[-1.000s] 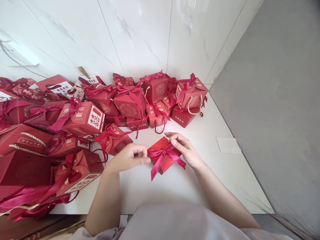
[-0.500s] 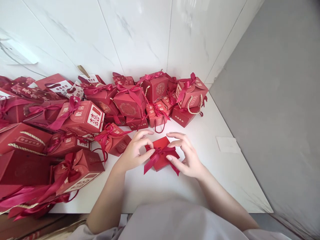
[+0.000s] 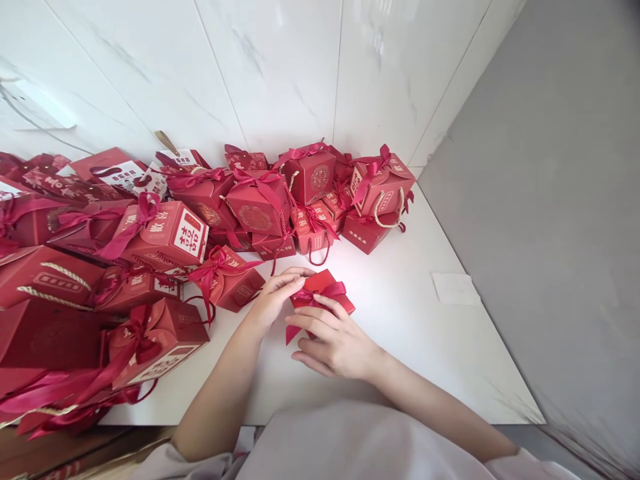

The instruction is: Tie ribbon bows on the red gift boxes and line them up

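Note:
A small red gift box (image 3: 327,287) with a magenta ribbon bow lies on the white table (image 3: 400,313) in front of me. My left hand (image 3: 273,300) holds its left end, fingers pressed against the box's top edge. My right hand (image 3: 333,343) lies over the near side of the box, its fingers stretched leftward across the ribbon (image 3: 320,295) and covering the lower part. One ribbon tail (image 3: 291,333) pokes out under my right fingers.
Several red gift boxes with ribbons and rope handles are heaped along the marble wall, from the far left (image 3: 170,233) to the back middle (image 3: 380,187). A white slip of paper (image 3: 455,288) lies at the right. A grey wall (image 3: 550,200) bounds the table's right side.
My right hand moved from the box's right side down and left, now lying across its near side. My left hand's fingers closed onto the box's left end. The box shifted slightly away from me.

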Available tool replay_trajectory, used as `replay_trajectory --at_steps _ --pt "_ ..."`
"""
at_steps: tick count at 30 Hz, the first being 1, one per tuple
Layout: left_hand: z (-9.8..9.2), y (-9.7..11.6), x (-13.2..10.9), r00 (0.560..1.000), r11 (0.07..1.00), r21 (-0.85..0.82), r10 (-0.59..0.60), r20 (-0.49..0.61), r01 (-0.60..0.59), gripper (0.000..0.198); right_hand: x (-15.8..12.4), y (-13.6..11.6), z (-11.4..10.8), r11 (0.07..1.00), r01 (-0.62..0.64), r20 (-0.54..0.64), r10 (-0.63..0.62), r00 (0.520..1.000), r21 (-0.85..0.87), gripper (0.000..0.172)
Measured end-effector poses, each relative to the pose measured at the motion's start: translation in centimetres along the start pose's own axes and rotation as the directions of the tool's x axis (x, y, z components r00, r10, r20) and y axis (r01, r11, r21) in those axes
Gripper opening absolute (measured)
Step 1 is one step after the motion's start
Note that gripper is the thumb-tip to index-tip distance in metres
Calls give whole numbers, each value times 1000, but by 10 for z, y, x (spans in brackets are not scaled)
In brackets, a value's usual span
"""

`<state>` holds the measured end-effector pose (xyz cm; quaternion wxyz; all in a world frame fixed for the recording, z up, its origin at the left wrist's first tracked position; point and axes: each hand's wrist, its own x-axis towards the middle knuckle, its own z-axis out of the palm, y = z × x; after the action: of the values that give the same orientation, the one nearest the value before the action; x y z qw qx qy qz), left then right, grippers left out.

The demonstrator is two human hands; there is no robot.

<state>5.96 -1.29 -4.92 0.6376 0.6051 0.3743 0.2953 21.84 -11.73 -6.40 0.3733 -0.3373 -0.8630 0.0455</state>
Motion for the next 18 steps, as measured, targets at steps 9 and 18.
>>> replay_trajectory --at_steps 9,18 --pt "5 -9 6 980 999 -26 25 -199 -31 44 2 6 -12 982 -91 -119 111 987 163 15" --pt "18 -17 6 936 998 12 62 -348 -62 51 -1 20 -25 924 -191 -234 277 932 333 17"
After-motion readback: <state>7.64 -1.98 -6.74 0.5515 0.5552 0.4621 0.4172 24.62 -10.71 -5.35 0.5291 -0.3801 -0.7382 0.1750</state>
